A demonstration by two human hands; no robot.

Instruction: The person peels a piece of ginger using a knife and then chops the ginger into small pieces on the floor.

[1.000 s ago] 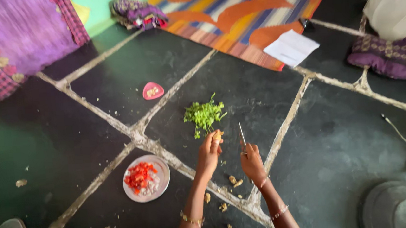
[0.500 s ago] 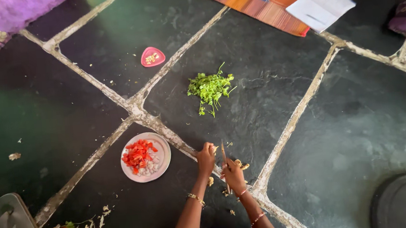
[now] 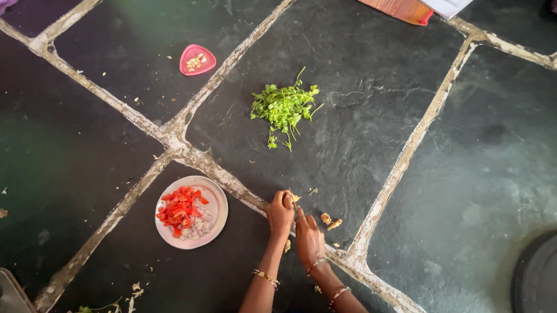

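- The round white plate [image 3: 219,215], at nine o'clock from the hands, already carries chopped red tomato [image 3: 178,209] and pale bits.
- The left hand [image 3: 280,212] pinches a small pale ginger-like piece [image 3: 294,198] against the dark stone floor [image 3: 491,159].
- The right hand [image 3: 309,237] is clenched on a thin knife [image 3: 294,201]; it looks mid-cut, with peelings [image 3: 330,222] at three o'clock.
- The green leafy herb pile [image 3: 284,107], at twelve o'clock, seems to be waiting uncut.

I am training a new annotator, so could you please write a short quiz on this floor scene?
1. True or false: the left hand and right hand are close together on the stone floor.
2. What lies on the round white plate?
A. chopped red pieces
B. green leaves
3. What colour is the small triangular dish?

Key: 1 true; 2 A; 3 pink.
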